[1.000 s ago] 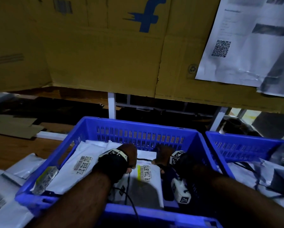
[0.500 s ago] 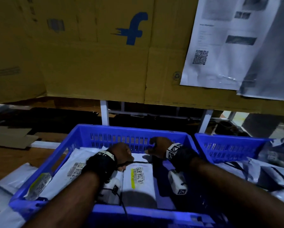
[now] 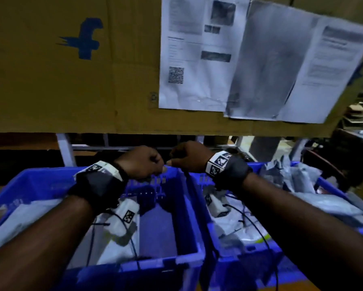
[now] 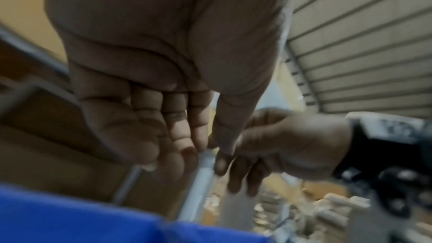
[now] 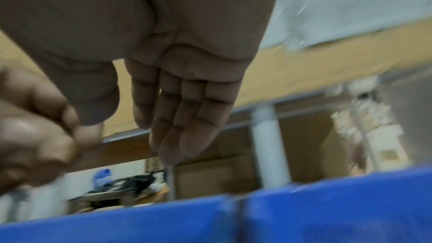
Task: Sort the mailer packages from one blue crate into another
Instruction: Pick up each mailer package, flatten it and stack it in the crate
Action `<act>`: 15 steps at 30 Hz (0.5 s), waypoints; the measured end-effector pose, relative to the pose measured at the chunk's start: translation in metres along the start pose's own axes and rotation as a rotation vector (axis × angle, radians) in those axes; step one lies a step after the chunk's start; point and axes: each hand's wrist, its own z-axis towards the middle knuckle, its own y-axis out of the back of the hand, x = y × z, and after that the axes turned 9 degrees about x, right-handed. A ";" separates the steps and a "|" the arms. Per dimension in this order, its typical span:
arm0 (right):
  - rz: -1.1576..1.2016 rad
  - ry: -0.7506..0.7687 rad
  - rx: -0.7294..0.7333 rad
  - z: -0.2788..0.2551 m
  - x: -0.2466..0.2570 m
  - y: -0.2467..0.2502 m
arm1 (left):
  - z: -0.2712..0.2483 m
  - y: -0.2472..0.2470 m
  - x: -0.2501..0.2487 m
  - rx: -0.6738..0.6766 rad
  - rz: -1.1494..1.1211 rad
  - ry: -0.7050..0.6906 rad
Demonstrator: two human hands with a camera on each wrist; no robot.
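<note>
White plastic mailer packages point(image 3: 117, 234) lie in the left blue plastic crate point(image 3: 172, 263); more grey-white mailers point(image 3: 323, 204) fill the right blue crate point(image 3: 249, 255), touching it. Left hand point(image 3: 143, 163) and right hand point(image 3: 190, 157) hover together above the far rims, each grip released, fingers loosely curled, holding nothing. Brown cardboard wall point(image 3: 50, 80) with printed paper sheets point(image 3: 197, 55) behind.

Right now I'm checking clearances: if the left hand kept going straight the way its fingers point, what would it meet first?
Probably the right hand: the left hand points at it above the blue crate's far rim, thumbs almost touching. Depth is unclear.
</note>
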 end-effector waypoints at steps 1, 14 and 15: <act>-0.028 -0.019 0.010 -0.008 -0.011 0.010 | 0.007 -0.006 -0.013 0.010 -0.019 -0.005; -0.371 -0.489 0.520 -0.095 -0.209 0.042 | 0.084 -0.101 -0.126 0.093 -0.018 -0.075; -0.361 -0.504 0.578 -0.098 -0.214 0.040 | 0.088 -0.108 -0.130 0.103 -0.015 -0.078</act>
